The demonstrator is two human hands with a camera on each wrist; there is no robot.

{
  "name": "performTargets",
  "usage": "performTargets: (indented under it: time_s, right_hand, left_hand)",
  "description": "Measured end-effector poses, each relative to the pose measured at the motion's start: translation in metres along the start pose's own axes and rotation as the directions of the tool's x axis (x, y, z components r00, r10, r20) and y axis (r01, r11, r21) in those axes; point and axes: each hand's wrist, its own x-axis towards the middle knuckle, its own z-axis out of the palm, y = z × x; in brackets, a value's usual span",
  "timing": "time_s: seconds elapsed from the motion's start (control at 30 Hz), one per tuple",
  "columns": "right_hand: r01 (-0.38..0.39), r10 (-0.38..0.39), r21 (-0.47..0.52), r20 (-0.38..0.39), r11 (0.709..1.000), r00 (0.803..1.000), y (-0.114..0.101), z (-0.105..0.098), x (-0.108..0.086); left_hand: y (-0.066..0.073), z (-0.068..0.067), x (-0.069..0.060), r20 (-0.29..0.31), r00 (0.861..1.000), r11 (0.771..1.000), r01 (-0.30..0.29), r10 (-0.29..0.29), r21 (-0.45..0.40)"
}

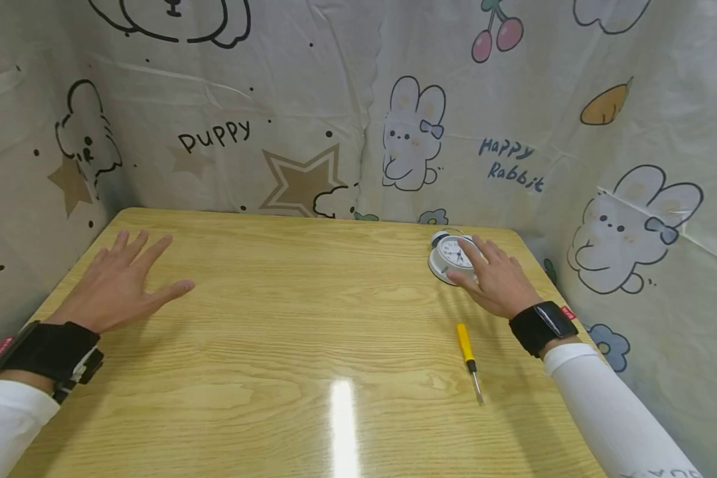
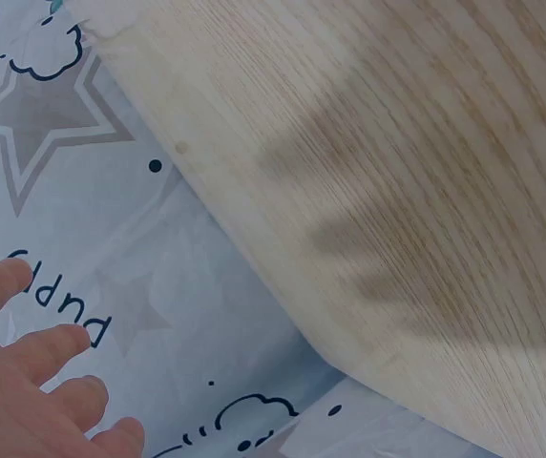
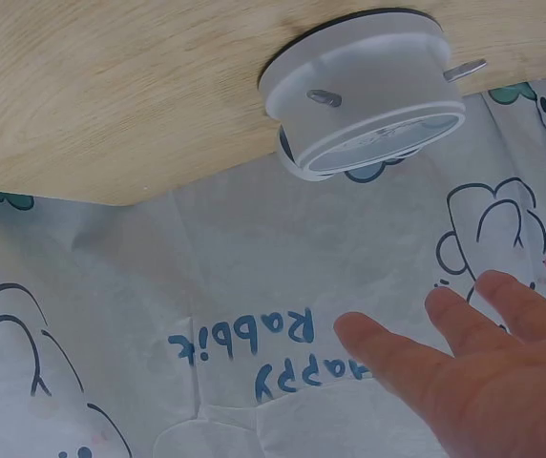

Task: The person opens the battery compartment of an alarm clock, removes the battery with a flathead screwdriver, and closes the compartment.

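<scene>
A white twin-bell alarm clock lies face up near the table's far right corner. My right hand hovers beside it with fingers spread, partly covering its right side in the head view. In the right wrist view the clock stands apart from the fingers of that hand, and nothing is held. Closer to me lies a screwdriver with a yellow handle, its metal tip toward the front. My left hand, fingers stretched apart, is above the table's left side, holding nothing; the left wrist view shows its fingers too.
The light wood table has a bright reflection at its front middle. A printed curtain with rabbits, stars and lettering hangs behind the table and along both sides, close to its edges.
</scene>
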Motion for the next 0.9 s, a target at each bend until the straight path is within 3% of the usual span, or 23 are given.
performTargets:
  time_s: [0.53,0.9]
  right_hand:
    - [-0.009,0.009,0.002,-0.023,1.000,1.000,0.0052,-0.0010,-0.0010]
    - [-0.024,0.024,-0.002,-0.015,1.000,1.000,0.0083,0.0010,-0.0038]
  left_hand:
    - [0.0028,-0.0011,0.0008,-0.034,0.999,1.000,-0.011,0.011,-0.009]
    - [0.0049,0.0016,0.0037,-0.024,1.000,0.999,-0.005,0.005,-0.036]
